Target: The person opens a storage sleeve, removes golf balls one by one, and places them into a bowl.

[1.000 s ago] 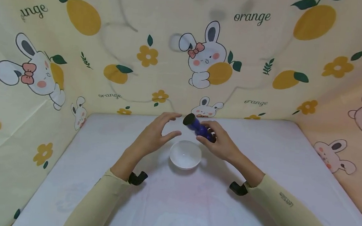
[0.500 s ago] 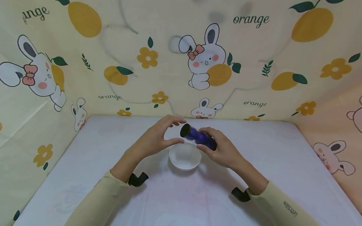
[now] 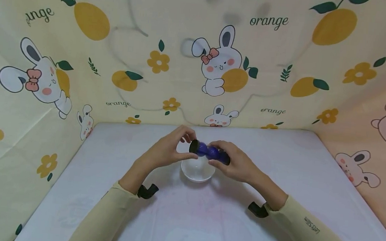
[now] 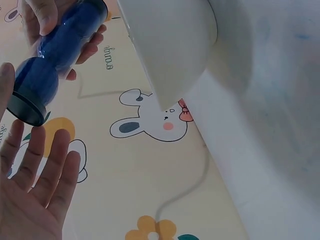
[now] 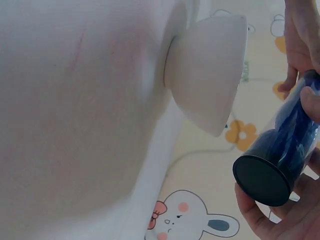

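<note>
A clear tube (image 3: 207, 152) with bulging blue contents and dark end caps lies nearly level in the head view. My right hand (image 3: 237, 163) grips its right part between thumb and fingers. At its left end, my left hand (image 3: 168, 149) is held with fingers and thumb parted around the dark cap (image 4: 26, 109), fingertips right at the rim. The left wrist view shows the left fingers spread and fairly straight beside the cap. Close below the tube, a white bowl (image 3: 197, 175) stands upright on the table; the tube and hands overlap its far rim.
The white table (image 3: 188, 218) runs back to a cloth wall (image 3: 187, 21) printed with rabbits and oranges, with similar cloth on both sides. A dark curved piece sits on each wrist, at the left (image 3: 148, 191) and right (image 3: 258, 209).
My right hand has lowered the tube toward the bowl and turned it from steeply tilted to nearly level. My left hand has come in to the tube's left cap.
</note>
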Tool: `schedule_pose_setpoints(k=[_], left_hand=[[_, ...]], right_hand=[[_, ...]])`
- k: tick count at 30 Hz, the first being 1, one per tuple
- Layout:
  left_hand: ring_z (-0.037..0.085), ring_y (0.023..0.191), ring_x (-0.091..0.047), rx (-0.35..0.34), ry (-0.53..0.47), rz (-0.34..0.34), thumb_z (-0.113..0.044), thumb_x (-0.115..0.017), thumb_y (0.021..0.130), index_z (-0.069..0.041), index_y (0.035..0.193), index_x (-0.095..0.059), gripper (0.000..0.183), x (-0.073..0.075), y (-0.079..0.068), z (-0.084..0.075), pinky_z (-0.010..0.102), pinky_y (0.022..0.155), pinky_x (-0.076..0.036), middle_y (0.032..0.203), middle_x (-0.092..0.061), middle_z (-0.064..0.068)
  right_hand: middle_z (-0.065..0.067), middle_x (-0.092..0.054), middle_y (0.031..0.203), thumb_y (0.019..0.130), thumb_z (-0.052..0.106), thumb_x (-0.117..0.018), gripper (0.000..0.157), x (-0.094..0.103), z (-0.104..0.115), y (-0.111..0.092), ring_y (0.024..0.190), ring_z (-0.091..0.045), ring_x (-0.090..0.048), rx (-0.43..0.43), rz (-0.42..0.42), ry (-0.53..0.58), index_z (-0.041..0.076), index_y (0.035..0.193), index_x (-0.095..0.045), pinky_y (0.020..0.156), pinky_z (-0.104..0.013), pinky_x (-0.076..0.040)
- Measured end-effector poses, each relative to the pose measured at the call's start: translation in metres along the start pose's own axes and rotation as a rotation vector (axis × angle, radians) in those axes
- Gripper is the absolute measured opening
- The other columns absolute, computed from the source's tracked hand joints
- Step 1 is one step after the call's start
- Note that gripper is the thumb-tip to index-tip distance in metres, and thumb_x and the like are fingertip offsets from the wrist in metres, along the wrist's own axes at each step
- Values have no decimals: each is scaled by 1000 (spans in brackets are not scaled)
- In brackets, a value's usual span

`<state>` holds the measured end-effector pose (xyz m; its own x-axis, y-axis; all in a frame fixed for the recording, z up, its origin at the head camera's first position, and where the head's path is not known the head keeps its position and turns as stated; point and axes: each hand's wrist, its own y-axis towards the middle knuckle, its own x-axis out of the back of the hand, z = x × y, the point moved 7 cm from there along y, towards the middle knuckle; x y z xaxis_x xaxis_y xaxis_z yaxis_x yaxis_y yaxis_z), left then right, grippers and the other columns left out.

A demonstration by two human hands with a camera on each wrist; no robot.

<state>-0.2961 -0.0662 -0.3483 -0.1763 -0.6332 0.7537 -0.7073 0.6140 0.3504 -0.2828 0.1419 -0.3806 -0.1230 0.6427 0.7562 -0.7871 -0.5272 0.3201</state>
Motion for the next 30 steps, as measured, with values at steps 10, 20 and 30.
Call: schedule_pose_setpoints(k=[10,20,30], left_hand=[[16,111,-63,55,-105,108,-32,-85,95,-18,123,-44,51,-12,-4,5,37,99,-57,116,-57,-1],[17,97,-65,51,-67,104,-39,-88,91,-21,114,-46,51,-15,-5,8,34,85,-57,106,-61,-1],[15,93,-65,-19,-129,49,-30,-90,88,-16,112,-55,45,-19,-3,6,32,88,-61,104,-62,0]], right_hand=[[-4,-64,145,102,34,-77,50,-3,-1,-4,129,-27,-63,24,47,33,18,147,-60,108,-53,-53],[-2,-66,140,95,29,-86,55,-7,-1,-5,123,-21,-65,51,76,84,16,142,-61,104,-48,-56],[-1,-69,135,94,26,-86,55,-8,-1,-6,116,-18,-66,97,54,73,17,143,-63,100,-45,-58]])
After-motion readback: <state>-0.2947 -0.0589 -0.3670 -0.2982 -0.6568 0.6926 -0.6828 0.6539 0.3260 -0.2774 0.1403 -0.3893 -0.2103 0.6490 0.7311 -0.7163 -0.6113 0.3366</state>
